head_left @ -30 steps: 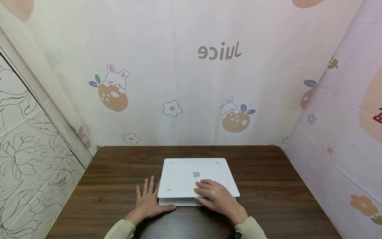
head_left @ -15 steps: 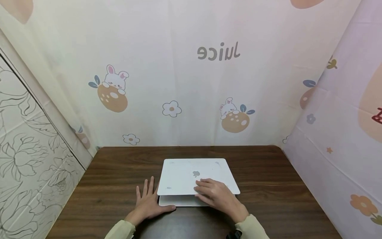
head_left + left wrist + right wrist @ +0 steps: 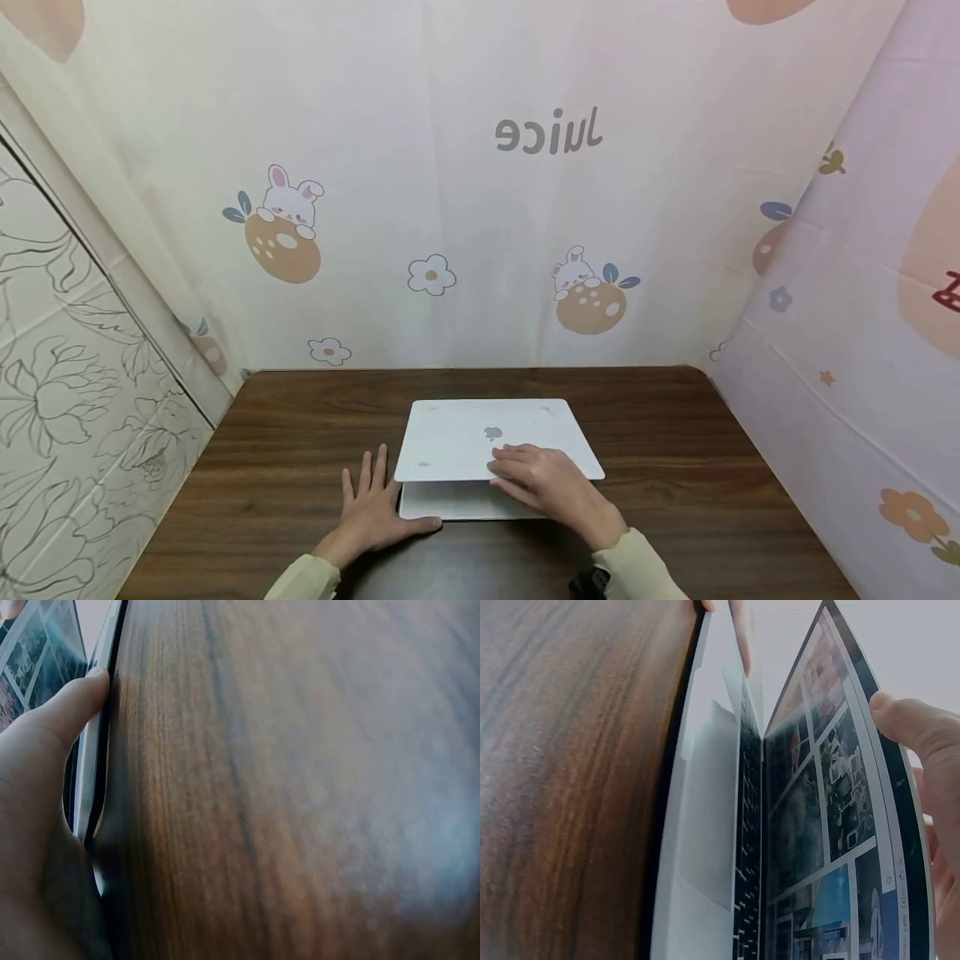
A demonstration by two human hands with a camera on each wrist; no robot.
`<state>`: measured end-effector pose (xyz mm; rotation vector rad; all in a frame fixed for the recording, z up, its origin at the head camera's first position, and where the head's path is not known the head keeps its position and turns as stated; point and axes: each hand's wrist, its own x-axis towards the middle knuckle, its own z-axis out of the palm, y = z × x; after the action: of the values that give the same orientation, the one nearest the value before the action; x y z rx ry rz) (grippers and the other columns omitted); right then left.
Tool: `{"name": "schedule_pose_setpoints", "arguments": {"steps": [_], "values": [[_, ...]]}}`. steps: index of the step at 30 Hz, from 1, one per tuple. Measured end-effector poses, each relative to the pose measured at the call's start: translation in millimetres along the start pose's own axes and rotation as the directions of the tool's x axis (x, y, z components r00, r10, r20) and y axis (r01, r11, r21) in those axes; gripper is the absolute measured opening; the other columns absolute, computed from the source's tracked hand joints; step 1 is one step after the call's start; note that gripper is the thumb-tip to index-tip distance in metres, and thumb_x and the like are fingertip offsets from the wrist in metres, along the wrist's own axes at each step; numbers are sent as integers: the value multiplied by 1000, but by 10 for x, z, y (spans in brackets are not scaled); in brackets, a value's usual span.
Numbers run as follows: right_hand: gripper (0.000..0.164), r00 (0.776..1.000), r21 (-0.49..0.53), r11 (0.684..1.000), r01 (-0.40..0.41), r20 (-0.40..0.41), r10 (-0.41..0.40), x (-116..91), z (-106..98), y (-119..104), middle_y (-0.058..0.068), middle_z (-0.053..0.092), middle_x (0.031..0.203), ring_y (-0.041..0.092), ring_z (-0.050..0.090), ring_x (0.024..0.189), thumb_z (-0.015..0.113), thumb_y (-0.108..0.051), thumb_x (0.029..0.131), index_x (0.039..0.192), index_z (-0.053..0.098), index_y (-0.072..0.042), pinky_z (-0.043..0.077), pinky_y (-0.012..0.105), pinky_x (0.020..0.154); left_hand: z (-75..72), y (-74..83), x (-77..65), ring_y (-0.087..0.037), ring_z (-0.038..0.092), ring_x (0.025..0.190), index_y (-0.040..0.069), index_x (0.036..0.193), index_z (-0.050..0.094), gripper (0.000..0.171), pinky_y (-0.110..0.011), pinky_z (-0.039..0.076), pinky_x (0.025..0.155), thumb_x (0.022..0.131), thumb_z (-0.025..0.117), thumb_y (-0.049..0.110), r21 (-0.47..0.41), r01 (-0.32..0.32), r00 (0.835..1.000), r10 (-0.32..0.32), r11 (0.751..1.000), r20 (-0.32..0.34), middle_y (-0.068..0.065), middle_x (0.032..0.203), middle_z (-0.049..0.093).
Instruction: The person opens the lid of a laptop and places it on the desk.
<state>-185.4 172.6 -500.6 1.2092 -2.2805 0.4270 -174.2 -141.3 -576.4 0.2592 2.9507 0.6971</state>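
Observation:
A silver laptop (image 3: 457, 437) lies partly open on the wooden table, its lid tilted up from the base. My right hand (image 3: 555, 492) pinches the lid's front edge: the thumb (image 3: 919, 727) is on the screen side, the other fingers on the outer face. In the right wrist view the lit screen (image 3: 795, 810) shows a grid of pictures above the black keyboard (image 3: 746, 877). My left hand (image 3: 367, 518) rests with spread fingers at the base's front left corner. Its thumb (image 3: 79, 697) lies against the front edge of the base.
The dark wooden table (image 3: 300, 400) runs back to a printed curtain (image 3: 450, 167) with rabbits and flowers. More patterned cloth hangs at both sides. A dark band (image 3: 588, 582) circles the right wrist.
My right hand has raised the lid's front edge a little, widening the gap above the base. The left hand has stayed in place.

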Motion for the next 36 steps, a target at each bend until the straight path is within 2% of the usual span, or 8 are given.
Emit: {"name": "schedule_pose_setpoints", "arguments": {"steps": [6,12,18,26,32,36], "values": [[20,1000,-17,1000,15,-10,-16,38,-28,17,4,79,112,16,77,99,82,-27,89,105,81,-16,62,33,82,-13,12,-4,-51,4,157,12,156,46,126,-74,-11,117,63,67,93,-7,-1,1000,1,1000,-8,-26,170,12],[19,999,-29,999,25,-20,-25,80,-49,40,4,79,111,16,77,97,82,-25,88,105,80,-16,62,33,81,83,-59,28,-49,3,158,16,156,47,128,-74,-10,118,60,61,99,24,6,999,-5,1000,-32,-23,172,11],[19,1000,-34,999,26,-15,-27,116,-66,53,3,79,109,15,76,97,82,-25,88,105,80,-16,62,33,79,22,-19,20,-49,1,158,18,161,39,128,-73,-10,118,62,64,95,8,26,1000,-26,1000,17,-22,172,9],[20,1000,-35,999,14,-10,-14,207,-140,88,0,80,105,12,77,94,82,-21,89,108,79,-16,62,31,76,-13,7,-3,-48,-1,158,10,160,37,131,-73,-14,117,64,62,95,17,17,999,-17,1000,34,-22,172,7],[17,1000,-43,999,6,-25,-7,282,-177,117,-4,80,100,9,76,88,80,-20,91,107,78,-15,62,28,73,-12,4,10,-49,0,158,15,164,30,133,-73,-14,117,63,63,95,1,22,999,-22,1000,40,-22,172,8],[17,999,-34,999,-1,-33,0,325,-194,144,-5,79,98,7,76,85,82,-17,89,105,78,-14,61,26,70,4,-1,9,-49,1,158,21,166,23,133,-73,-13,118,63,62,96,16,4,1000,-4,1000,11,-22,172,8]]}}
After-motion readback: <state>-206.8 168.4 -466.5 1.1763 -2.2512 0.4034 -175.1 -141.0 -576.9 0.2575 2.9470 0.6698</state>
